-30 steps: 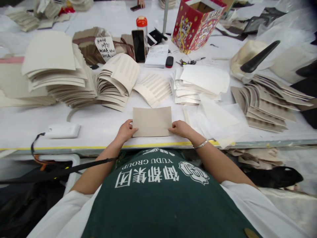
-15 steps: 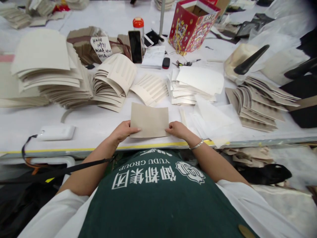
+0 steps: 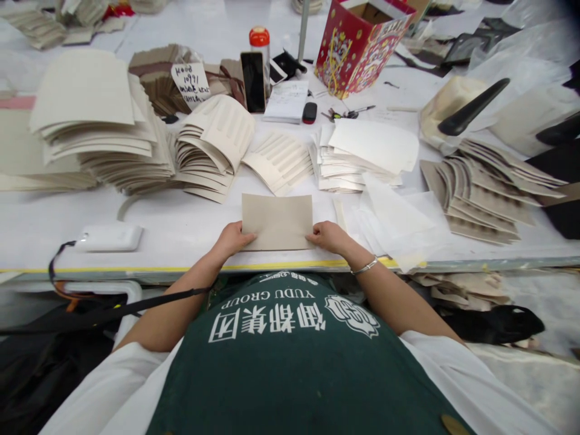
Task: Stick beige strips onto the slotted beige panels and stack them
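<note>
A plain beige rectangular panel [image 3: 277, 222], flat like leather or card, is held level just over the front of the white table. My left hand [image 3: 233, 238] pinches its near left corner, thumb on top. At the near right corner my right hand [image 3: 330, 236] grips it the same way, a bracelet on that wrist. Beyond the panel lies a small fan of cream slotted pieces [image 3: 281, 163]. A stack of white sheets [image 3: 371, 145] sits behind my right hand, and thin translucent sheets [image 3: 394, 217] lie to its right.
Tall stacks of cream panels [image 3: 86, 90] and slotted pieces [image 3: 215, 145] stand at the left. A white power bank [image 3: 109, 238] with a cable lies near the front edge. Brown pieces [image 3: 480, 190] are piled right. Behind are a phone [image 3: 253, 81] and a red box [image 3: 357, 51].
The panel's far edge has come slightly lower in view, and the panel looks flatter. Both hands keep their hold on its corners. The whole view has shifted a little.
</note>
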`<state>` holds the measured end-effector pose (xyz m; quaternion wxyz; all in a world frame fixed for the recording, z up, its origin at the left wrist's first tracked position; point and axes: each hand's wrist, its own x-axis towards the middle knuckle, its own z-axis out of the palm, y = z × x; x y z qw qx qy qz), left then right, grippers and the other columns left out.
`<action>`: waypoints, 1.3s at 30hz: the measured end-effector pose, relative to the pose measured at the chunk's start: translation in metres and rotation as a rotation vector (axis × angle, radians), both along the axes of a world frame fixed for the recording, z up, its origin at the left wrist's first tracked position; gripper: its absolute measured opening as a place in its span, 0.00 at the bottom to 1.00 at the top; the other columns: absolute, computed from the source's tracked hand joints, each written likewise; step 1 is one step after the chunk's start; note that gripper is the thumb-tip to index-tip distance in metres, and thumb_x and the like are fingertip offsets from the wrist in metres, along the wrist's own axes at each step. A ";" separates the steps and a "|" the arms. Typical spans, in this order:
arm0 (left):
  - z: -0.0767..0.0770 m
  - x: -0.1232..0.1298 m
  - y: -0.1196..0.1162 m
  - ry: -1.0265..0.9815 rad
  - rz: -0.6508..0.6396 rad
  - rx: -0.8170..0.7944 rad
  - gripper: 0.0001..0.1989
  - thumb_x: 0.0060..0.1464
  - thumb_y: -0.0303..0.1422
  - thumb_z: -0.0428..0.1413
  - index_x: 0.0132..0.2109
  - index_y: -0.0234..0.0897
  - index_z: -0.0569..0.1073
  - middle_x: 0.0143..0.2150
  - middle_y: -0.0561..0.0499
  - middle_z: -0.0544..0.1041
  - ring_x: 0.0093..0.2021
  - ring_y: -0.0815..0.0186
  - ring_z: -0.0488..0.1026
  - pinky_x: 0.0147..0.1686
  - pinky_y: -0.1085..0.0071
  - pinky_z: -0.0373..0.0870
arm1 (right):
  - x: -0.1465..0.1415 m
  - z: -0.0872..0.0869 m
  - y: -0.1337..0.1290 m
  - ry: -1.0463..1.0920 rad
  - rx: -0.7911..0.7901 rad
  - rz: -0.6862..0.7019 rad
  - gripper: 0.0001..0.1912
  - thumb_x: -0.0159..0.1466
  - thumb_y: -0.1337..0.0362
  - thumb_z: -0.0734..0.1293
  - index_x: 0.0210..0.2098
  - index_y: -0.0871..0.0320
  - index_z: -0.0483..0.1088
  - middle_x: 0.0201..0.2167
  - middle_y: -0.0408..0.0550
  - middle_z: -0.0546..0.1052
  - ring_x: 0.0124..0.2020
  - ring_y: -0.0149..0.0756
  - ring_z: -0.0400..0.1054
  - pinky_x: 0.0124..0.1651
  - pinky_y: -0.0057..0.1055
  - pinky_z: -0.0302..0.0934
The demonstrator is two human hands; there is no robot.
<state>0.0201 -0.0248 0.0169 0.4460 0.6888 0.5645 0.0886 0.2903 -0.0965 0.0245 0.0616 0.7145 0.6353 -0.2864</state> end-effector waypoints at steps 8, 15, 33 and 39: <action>0.002 0.005 -0.005 0.214 -0.053 0.117 0.17 0.43 0.39 0.55 0.38 0.32 0.74 0.34 0.45 0.77 0.34 0.57 0.73 0.31 0.69 0.66 | 0.000 -0.001 -0.001 0.024 0.006 -0.015 0.12 0.60 0.59 0.62 0.30 0.61 0.73 0.24 0.47 0.74 0.25 0.31 0.64 0.26 0.25 0.49; 0.000 0.004 -0.006 0.220 -0.072 0.132 0.16 0.45 0.39 0.55 0.39 0.32 0.73 0.35 0.46 0.77 0.36 0.58 0.72 0.32 0.70 0.65 | 0.001 -0.004 -0.001 0.013 0.011 -0.006 0.13 0.60 0.59 0.62 0.30 0.61 0.73 0.24 0.46 0.73 0.25 0.31 0.64 0.26 0.25 0.48; -0.001 -0.012 -0.033 0.208 -0.171 0.861 0.28 0.50 0.34 0.55 0.58 0.34 0.60 0.58 0.36 0.61 0.59 0.49 0.57 0.55 0.53 0.56 | -0.007 0.005 0.006 0.002 0.006 0.008 0.12 0.58 0.60 0.63 0.32 0.61 0.75 0.30 0.51 0.76 0.31 0.36 0.68 0.27 0.25 0.52; -0.016 0.025 -0.050 -0.020 -0.764 0.841 0.17 0.59 0.31 0.44 0.53 0.39 0.69 0.50 0.43 0.71 0.49 0.60 0.67 0.49 0.63 0.64 | -0.029 0.010 0.007 0.079 0.016 0.025 0.12 0.58 0.61 0.63 0.31 0.63 0.75 0.27 0.52 0.77 0.29 0.35 0.69 0.27 0.24 0.54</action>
